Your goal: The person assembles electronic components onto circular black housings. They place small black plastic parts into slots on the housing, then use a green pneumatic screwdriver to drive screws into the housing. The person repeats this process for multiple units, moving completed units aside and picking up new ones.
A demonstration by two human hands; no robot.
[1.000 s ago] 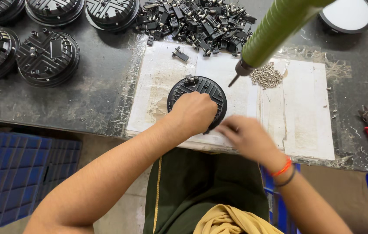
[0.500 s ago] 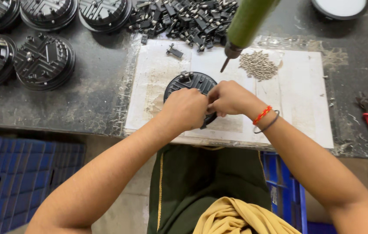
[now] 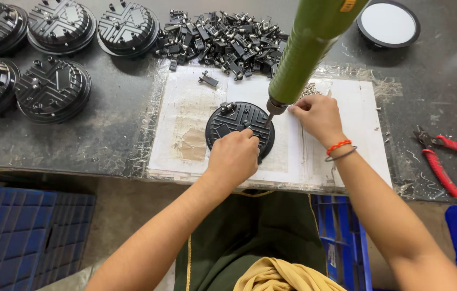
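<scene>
A round black housing (image 3: 236, 125) is steadied at the middle of the white sheet (image 3: 341, 161) by the left hand (image 3: 234, 156), curled over its near edge. Beyond the housing, small screws (image 3: 309, 89) are reached by the right hand (image 3: 317, 116), fingers pinched; whether one is gripped cannot be told. Fastening seems in hand; a screw must be seated under the hanging green screwdriver (image 3: 306, 54). No filled containers are seen.

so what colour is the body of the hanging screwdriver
Olive green, clearest in the head view: the screwdriver hangs over the black round housing.
</scene>
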